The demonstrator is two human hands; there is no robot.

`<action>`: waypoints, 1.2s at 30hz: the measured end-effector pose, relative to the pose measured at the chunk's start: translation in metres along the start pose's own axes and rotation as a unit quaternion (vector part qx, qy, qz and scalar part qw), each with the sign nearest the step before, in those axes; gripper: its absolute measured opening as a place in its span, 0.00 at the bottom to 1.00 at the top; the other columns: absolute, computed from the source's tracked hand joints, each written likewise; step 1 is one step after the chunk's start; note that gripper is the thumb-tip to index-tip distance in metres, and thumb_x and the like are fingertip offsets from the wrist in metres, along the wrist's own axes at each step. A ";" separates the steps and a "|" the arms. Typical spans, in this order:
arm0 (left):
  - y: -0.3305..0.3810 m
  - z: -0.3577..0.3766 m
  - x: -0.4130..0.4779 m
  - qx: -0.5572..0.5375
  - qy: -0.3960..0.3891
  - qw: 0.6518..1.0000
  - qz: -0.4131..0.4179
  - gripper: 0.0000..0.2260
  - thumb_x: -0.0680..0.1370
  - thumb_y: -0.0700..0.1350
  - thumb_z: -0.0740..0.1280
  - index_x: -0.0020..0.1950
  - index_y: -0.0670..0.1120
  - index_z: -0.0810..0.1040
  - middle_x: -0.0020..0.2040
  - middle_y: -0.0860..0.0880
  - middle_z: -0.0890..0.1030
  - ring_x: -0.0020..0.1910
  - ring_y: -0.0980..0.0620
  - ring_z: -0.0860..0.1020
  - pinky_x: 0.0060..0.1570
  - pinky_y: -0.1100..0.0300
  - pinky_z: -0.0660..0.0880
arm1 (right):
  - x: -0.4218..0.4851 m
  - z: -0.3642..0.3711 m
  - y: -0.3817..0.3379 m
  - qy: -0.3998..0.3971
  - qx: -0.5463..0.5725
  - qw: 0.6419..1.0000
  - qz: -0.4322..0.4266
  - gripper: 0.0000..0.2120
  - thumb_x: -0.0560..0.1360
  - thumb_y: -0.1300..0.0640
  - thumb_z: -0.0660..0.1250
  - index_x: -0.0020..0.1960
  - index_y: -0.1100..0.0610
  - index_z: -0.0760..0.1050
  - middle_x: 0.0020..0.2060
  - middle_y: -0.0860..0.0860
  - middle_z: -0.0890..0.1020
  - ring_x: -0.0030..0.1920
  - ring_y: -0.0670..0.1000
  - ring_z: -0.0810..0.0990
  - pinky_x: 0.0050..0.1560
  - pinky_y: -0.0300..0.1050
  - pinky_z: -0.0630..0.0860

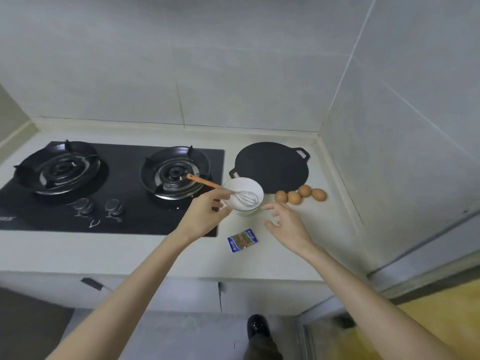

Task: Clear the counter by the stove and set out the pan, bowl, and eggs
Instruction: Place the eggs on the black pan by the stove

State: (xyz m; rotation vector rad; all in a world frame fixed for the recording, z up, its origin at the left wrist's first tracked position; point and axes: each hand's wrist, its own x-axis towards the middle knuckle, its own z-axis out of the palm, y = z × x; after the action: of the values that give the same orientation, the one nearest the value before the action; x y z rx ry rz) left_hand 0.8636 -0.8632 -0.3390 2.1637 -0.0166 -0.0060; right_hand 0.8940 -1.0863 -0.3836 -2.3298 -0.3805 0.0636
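Gripping orange-handled whisk (245,197) in white bowl (256,187) with left hand (207,211), right hand (285,224) splayed

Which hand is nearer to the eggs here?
Right. The right hand is open just in front of the eggs, fingertips short of the leftmost one; the left hand holds the whisk on the far side of the bowl.

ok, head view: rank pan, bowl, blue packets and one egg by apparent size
1. black pan
2. white bowl
3. blue packets, counted as a pair; they lie nearer the camera, which flatters them
4. egg; all four eggs look about alike
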 end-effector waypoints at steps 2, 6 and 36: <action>-0.010 0.001 -0.013 0.007 -0.011 1.000 -0.015 0.16 0.75 0.44 0.69 0.63 0.49 0.76 0.58 0.54 0.79 0.52 0.55 0.78 0.48 0.66 0.76 | -0.009 0.008 -0.002 -0.021 -0.011 1.000 0.009 0.15 0.73 0.61 0.67 0.59 0.52 0.75 0.52 0.45 0.74 0.52 0.47 0.74 0.54 0.41 0.72; -0.035 0.013 -0.030 0.040 -0.033 0.997 -0.053 0.18 0.75 0.44 0.70 0.65 0.48 0.75 0.59 0.52 0.79 0.53 0.54 0.78 0.53 0.63 0.75 | -0.015 0.028 0.001 -0.078 -0.066 0.995 0.009 0.18 0.74 0.61 0.67 0.63 0.53 0.73 0.59 0.48 0.76 0.57 0.49 0.74 0.54 0.37 0.68; -0.073 0.151 0.019 0.126 -0.118 0.984 -0.044 0.11 0.70 0.51 0.68 0.50 0.51 0.81 0.48 0.50 0.78 0.53 0.52 0.74 0.49 0.59 0.74 | -0.003 0.040 0.105 -0.127 -0.089 0.985 0.076 0.15 0.69 0.62 0.69 0.55 0.55 0.76 0.52 0.52 0.76 0.52 0.53 0.76 0.53 0.49 0.74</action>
State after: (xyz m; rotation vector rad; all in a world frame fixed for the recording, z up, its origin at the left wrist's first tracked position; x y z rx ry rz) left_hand 0.8816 -0.9482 -0.4836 2.4025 -0.0607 -0.3283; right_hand 0.9111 -1.1299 -0.4861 -2.5316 -0.3448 0.4195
